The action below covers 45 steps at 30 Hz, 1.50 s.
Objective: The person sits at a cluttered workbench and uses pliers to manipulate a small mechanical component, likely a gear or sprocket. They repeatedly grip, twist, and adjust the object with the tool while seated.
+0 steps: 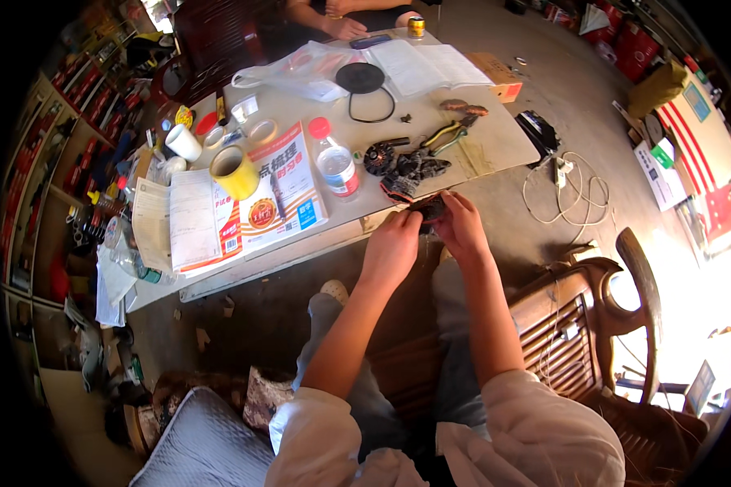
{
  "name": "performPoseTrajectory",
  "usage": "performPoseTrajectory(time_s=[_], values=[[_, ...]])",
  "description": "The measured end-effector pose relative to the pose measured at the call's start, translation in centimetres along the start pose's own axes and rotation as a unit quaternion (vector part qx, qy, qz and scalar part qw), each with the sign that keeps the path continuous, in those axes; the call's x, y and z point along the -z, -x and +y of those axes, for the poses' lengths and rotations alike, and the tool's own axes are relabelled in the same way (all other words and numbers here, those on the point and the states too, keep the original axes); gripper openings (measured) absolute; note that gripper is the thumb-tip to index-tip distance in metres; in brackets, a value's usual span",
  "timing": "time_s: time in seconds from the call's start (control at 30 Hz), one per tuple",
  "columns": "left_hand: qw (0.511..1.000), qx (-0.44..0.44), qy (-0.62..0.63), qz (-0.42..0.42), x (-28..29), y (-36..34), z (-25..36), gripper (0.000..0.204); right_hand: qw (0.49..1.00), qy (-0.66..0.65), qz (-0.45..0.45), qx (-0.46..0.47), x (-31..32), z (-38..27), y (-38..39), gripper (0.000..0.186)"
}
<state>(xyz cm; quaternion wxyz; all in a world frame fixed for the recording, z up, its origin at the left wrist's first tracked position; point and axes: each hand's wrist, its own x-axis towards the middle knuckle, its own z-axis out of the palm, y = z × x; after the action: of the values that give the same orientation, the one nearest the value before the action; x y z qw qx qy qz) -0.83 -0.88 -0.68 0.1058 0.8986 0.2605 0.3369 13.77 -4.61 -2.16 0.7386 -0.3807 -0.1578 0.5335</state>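
My left hand (pixel 394 247) and my right hand (pixel 463 230) meet just off the table's near edge. Between them they grip a small dark part (pixel 427 213), its kind mostly hidden by my fingers. Right beyond it lies a dark grey work glove (pixel 413 172) with a reddish edge. A round black part (pixel 379 159) with a stub on one side rests against the glove. Farther back is a pair of pliers (pixel 447 136) with yellow-green handles. To the left of these, a clear bottle (pixel 336 166) with a red-pink cap stands upright.
The white table (pixel 495 146) carries a yellow tape roll (pixel 234 173), a printed booklet (pixel 280 207), a plastic bag (pixel 292 69), a black disc (pixel 360 78) and an open book (pixel 426 66). Another person's hand (pixel 346 28) is across the table. A wooden chair (pixel 560 325) stands at right.
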Motion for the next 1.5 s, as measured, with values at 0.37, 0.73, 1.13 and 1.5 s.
performPoseTrajectory(time_s=[0.37, 0.73, 1.13, 1.5], values=[[0.987, -0.036, 0.046, -0.147, 0.0, 0.1, 1.1, 0.018, 0.821, 0.482, 0.137, 0.273, -1.4, -0.3, 0.2, 0.024], [0.975, 0.165, 0.146, -0.039, -0.4, 0.0, 0.0, 0.019, 0.743, 0.495, 0.076, 0.444, -4.9, 2.6, 2.9, 0.022], [0.926, 0.146, 0.325, 0.127, 0.1, -1.1, -3.6, 0.016, 0.583, 0.555, -0.009, 0.593, -5.9, 4.1, 3.4, 0.023], [0.342, 0.172, 0.912, 0.148, 2.0, -3.2, -2.7, 0.045, 0.639, 0.53, -0.044, 0.556, -7.0, 4.2, 4.0, 0.025]])
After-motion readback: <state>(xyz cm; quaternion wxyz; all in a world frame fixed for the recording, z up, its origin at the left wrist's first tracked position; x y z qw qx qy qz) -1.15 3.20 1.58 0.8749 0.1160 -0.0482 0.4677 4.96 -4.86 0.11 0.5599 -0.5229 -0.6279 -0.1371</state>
